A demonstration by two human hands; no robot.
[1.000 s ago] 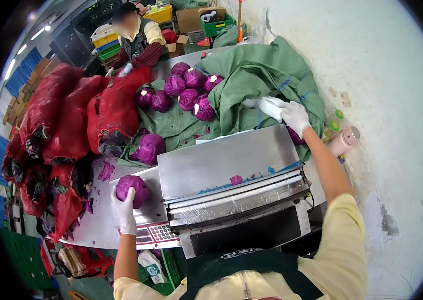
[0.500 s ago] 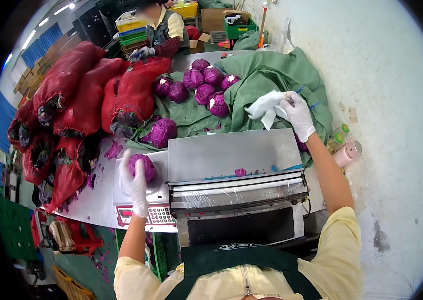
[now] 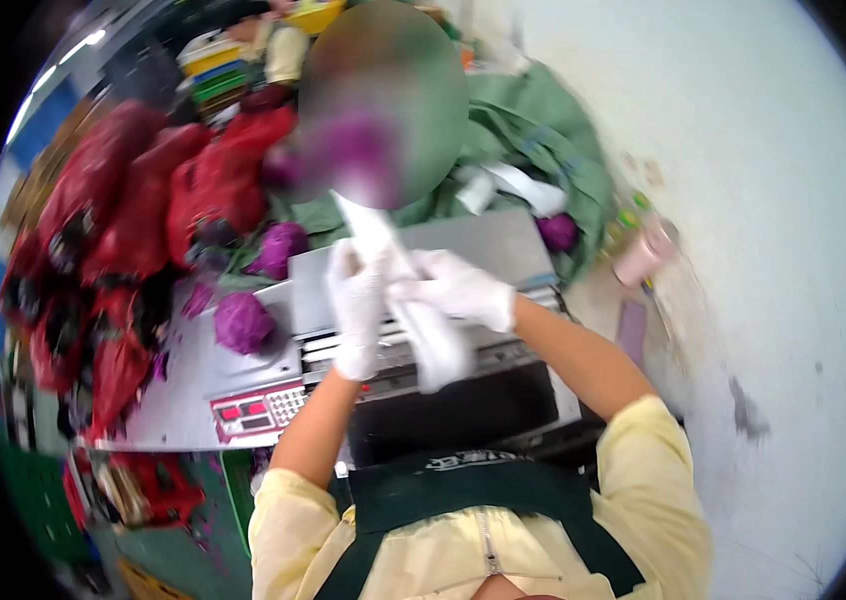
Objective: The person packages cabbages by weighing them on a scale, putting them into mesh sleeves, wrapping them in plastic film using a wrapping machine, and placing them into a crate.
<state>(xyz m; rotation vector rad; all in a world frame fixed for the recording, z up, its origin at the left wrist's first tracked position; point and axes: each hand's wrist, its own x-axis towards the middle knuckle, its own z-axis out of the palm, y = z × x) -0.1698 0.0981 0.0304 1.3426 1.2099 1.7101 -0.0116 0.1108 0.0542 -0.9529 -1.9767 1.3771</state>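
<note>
Both of my hands wear white gloves and meet over the film-wrapping machine [image 3: 503, 245], blurred by motion. A long white strip [image 3: 433, 345], perhaps paper or labels, runs between them and hangs down over the machine's front. My right hand [image 3: 458, 290] pinches the strip from the right. My left hand [image 3: 358, 305] is closed around the strip's left side, its fingers partly smeared. Left of the machine, a red cabbage [image 3: 244, 322] sits on the scale [image 3: 258, 412]. More white strip [image 3: 518, 188] lies on the green cloth [image 3: 513, 115].
Red mesh sacks [image 3: 113, 190] are piled at the left. Another red cabbage [image 3: 283, 248] lies behind the scale, and one [image 3: 557, 232] lies right of the machine. A pink bottle [image 3: 646, 252] stands by the wall. A co-worker's sleeve [image 3: 286, 52] shows at the back. A blurred patch covers the back middle.
My left hand has left the cabbage on the scale and moved right. My right hand has come down and left from the green cloth with the strip. The view has shifted.
</note>
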